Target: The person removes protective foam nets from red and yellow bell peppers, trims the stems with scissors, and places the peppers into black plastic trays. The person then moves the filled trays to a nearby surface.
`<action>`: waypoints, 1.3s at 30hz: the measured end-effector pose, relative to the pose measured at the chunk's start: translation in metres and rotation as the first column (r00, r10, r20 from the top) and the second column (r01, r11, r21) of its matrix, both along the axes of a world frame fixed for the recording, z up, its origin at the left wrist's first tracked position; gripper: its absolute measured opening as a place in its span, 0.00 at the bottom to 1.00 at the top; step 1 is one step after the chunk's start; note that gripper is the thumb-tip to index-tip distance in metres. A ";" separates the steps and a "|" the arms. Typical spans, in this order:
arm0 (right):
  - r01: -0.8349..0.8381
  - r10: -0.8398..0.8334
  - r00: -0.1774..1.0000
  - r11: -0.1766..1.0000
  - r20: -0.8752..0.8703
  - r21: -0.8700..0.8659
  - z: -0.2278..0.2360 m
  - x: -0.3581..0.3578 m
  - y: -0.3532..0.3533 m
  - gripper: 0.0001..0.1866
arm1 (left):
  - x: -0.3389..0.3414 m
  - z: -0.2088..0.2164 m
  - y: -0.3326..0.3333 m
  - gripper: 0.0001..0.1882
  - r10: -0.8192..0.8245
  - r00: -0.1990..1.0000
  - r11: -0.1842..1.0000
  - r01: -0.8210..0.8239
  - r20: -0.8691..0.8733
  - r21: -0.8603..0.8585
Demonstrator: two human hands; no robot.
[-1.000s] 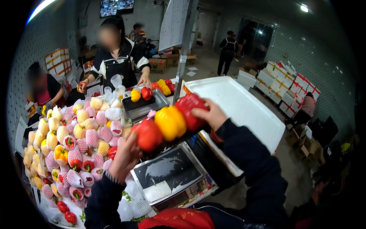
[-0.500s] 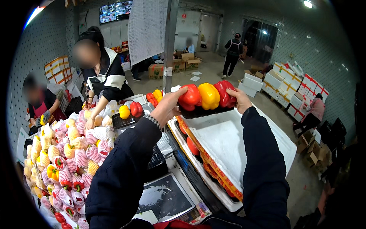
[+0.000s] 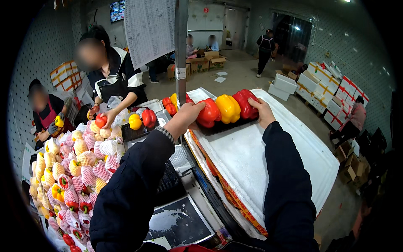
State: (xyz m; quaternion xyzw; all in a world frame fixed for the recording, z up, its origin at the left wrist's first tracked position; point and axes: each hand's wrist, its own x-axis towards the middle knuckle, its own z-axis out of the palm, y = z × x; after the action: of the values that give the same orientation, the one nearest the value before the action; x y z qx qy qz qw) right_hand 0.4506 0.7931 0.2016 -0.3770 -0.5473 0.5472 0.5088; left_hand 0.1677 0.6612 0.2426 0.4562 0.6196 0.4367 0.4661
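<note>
Between my hands is a black tray (image 3: 224,127) with a red bell pepper (image 3: 208,113), a yellow bell pepper (image 3: 228,108) and a darker red bell pepper (image 3: 244,104) in a row. My left hand (image 3: 187,115) is closed on the tray's left end, against the red pepper. At the right end my right hand (image 3: 264,112) grips it, fingers on the darker red pepper. Parts of both hands' fingers are hidden. The tray is over the far left part of a white foam box (image 3: 268,164), stacked on others. I cannot tell whether it touches the foam.
Left of me lies a large heap of bell peppers in foam nets (image 3: 79,168). Another black tray (image 3: 134,133) holds peppers beside a metal post (image 3: 181,50). A dark scale plate (image 3: 180,220) is near me. Across the heap, a co-worker (image 3: 115,80) holds a red pepper.
The peppers' tray is lower and nearer the foam box, still in both my hands. The co-worker across the heap has picked up a red pepper. My view has shifted slightly.
</note>
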 end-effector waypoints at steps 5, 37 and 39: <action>0.044 -0.046 0.998 0.998 0.040 0.048 -0.008 -0.002 0.007 0.28 | -0.002 -0.006 0.001 0.33 -0.039 0.946 0.998 0.050 -0.322 0.027; -0.717 0.375 0.669 0.553 0.641 0.425 -0.124 -0.361 -0.449 0.09 | -0.125 -0.246 -0.582 0.17 0.158 0.980 0.973 -0.133 0.123 -0.189; -0.711 0.207 0.667 0.464 0.716 0.528 -0.160 -0.395 -0.462 0.09 | -0.136 -0.249 -0.611 0.17 0.248 0.950 0.953 -0.205 0.187 -0.223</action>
State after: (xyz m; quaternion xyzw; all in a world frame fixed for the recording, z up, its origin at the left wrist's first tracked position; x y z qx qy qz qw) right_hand 0.0555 0.3314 0.0420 -0.0869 -0.9326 0.2389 0.2563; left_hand 0.0316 0.0497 -0.0065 0.2828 0.6556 0.4690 0.5199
